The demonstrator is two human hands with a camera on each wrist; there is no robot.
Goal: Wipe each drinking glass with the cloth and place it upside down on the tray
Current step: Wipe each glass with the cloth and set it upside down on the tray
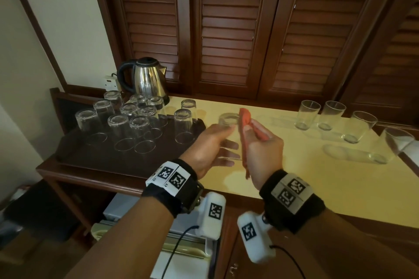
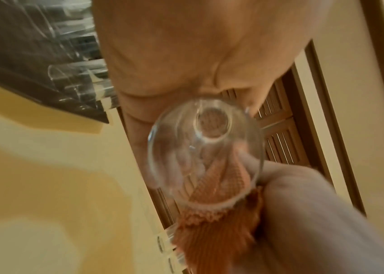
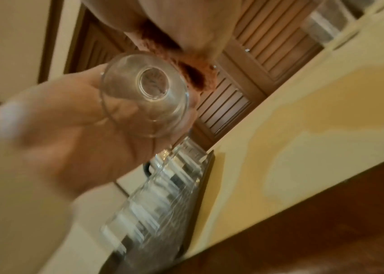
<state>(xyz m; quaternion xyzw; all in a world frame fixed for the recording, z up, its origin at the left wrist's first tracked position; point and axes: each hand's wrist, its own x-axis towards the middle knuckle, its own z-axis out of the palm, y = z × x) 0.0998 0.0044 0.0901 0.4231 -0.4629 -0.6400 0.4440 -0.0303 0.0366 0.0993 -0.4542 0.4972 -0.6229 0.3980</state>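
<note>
My left hand (image 1: 210, 145) grips a clear drinking glass (image 1: 228, 123) above the counter, just right of the tray; its base points up and away from me. In the left wrist view the glass (image 2: 206, 148) shows rim-first, and in the right wrist view the glass (image 3: 146, 92) lies in my left palm. My right hand (image 1: 263, 149) holds a folded orange cloth (image 1: 246, 124) right against the glass's right side. The dark brown tray (image 1: 90, 156) at left carries several upside-down glasses (image 1: 140, 133).
Several upright glasses (image 1: 308, 115) stand on the yellow counter (image 1: 294, 176) at the right, one (image 1: 394, 142) near its right edge. A steel kettle (image 1: 147, 77) sits behind the tray. Louvred wooden doors close off the back.
</note>
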